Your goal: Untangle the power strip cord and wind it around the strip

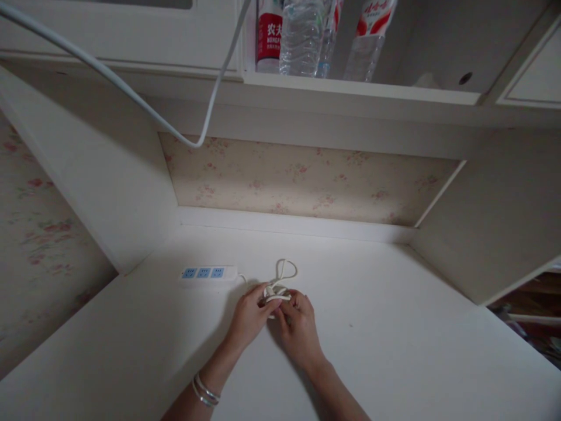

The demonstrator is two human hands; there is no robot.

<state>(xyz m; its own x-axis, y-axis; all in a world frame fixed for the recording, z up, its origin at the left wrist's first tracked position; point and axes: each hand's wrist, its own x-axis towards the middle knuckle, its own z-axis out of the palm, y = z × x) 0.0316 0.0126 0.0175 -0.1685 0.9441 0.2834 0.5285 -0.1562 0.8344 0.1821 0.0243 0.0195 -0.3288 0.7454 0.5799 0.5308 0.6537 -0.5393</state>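
White cord bundle sits apparently pinched between left hand and right hand, power strip at nine o'clock.

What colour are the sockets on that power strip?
Blue sockets on a white power strip, seen in the head view.

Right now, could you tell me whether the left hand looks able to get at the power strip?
Probably yes. The left hand grips the bundled white cord together with the right hand, and the power strip lies just to its left on the bare white desk with nothing between them.
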